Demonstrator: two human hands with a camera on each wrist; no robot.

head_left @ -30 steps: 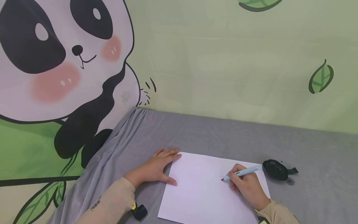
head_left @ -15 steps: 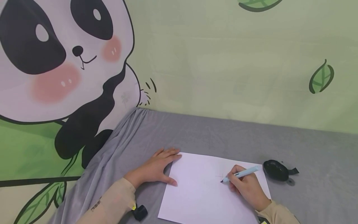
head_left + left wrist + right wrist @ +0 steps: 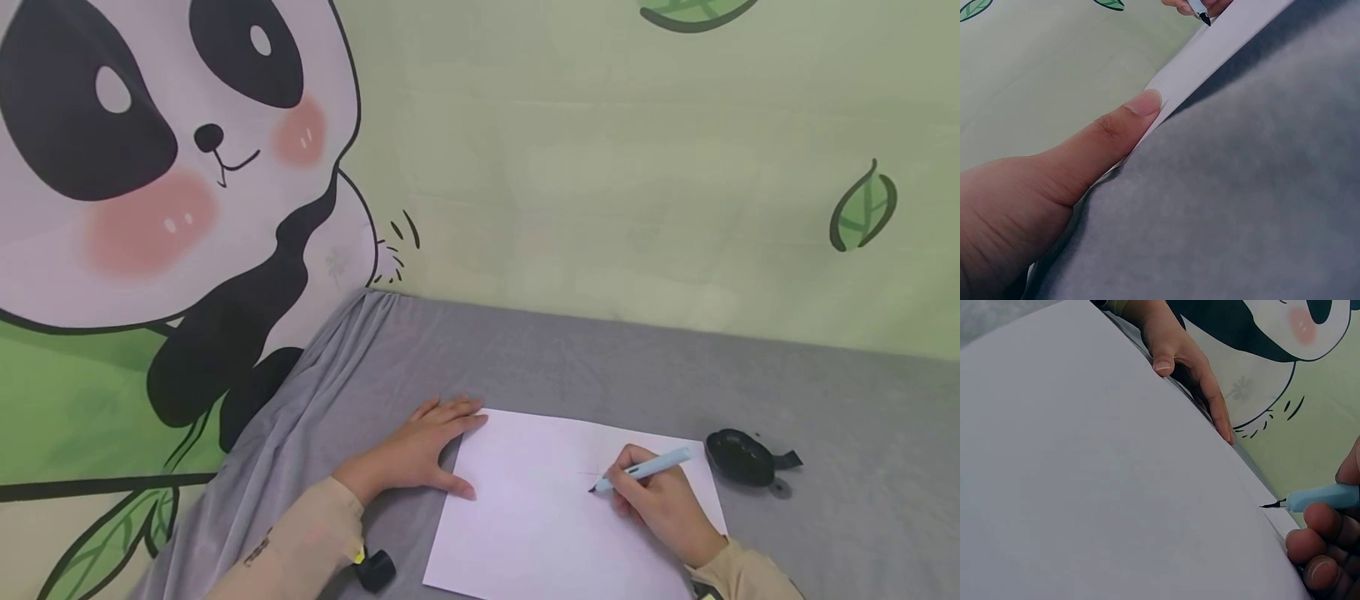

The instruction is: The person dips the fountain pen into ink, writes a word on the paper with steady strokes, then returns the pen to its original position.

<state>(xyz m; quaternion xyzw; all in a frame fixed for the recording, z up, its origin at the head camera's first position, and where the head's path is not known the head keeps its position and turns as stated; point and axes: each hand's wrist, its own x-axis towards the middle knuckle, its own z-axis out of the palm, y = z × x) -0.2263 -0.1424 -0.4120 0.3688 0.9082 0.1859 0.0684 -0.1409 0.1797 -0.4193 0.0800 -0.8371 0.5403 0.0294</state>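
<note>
A sheet of white paper (image 3: 525,517) lies on the grey cloth. My right hand (image 3: 660,508) pinches a light blue pen (image 3: 652,464) with a dark pointed tip. In the right wrist view the pen (image 3: 1322,497) slants in from the right edge, its tip at the sheet, with curled fingers (image 3: 1313,547) below it. Faint crossed lines (image 3: 591,472) show just above the tip in the head view. On the sheet's left edge rests my left hand (image 3: 412,450), fingers spread. Its thumb (image 3: 1141,106) presses the paper's edge in the left wrist view.
Right of the sheet lies a black oval dish-like thing (image 3: 738,457) with a short tab. A small black block (image 3: 375,571) sits by the left sleeve. Grey cloth (image 3: 525,350) covers the table up to a green wall (image 3: 600,208) with a painted panda (image 3: 247,225).
The right hand and the pen tip have shifted slightly down and left over the paper. The left hand stays in place.
</note>
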